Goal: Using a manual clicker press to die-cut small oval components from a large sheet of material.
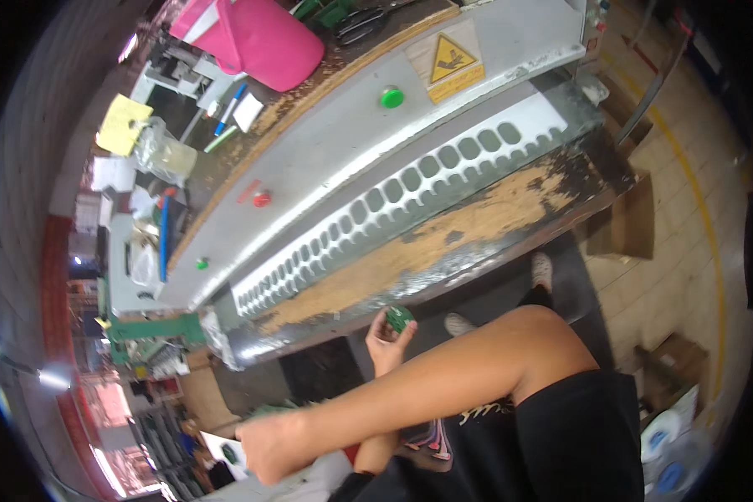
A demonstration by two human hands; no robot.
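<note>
My left hand (385, 341) is closed around a small round green disc (400, 318), held just off the front edge of the worn workbench (443, 243). My right arm crosses over the left forearm, so its hand (276, 445) is at the lower left. That right hand is curled closed; its fingertips are turned away, and anything in them is hidden. Beside its knuckles are a white surface (213, 442) and a dark green piece (229, 453). A long white strip (427, 180) with a row of oval holes and a scalloped edge lies on the machine bed.
Behind the strip rises a grey machine front with green (391, 97) and red (262, 199) buttons and a yellow warning sign (453, 65). A pink bucket (268, 42) and papers sit on the ledge above. Cardboard boxes (629, 219) stand on the floor at right.
</note>
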